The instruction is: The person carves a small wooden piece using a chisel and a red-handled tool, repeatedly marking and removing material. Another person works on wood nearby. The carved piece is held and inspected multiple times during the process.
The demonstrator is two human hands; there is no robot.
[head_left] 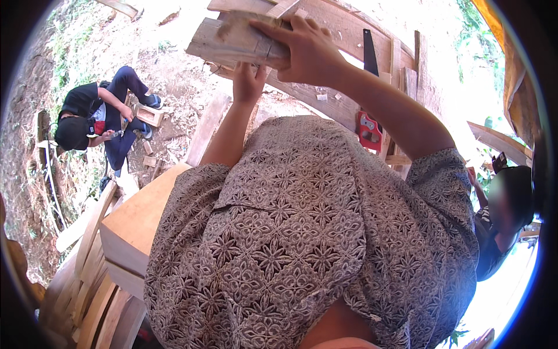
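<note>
Here the right hand [311,52] lies spread over the top of a rough wooden block [235,42], fingers wrapped around its near end, while the left hand [249,81] supports it from beneath, closed against the underside. The block is held up above a long plank [343,107]. A red-handled saw [369,122] leans just beside the right forearm.

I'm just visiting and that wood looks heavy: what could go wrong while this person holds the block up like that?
The wooden block is held up by the right hand on top and the left hand beneath; if that grip slips it could drop onto the planks below. Its rough, weathered surface might give splinters to bare skin. A handsaw stands among the boards close by, so a careless reach could meet its blade.
</note>
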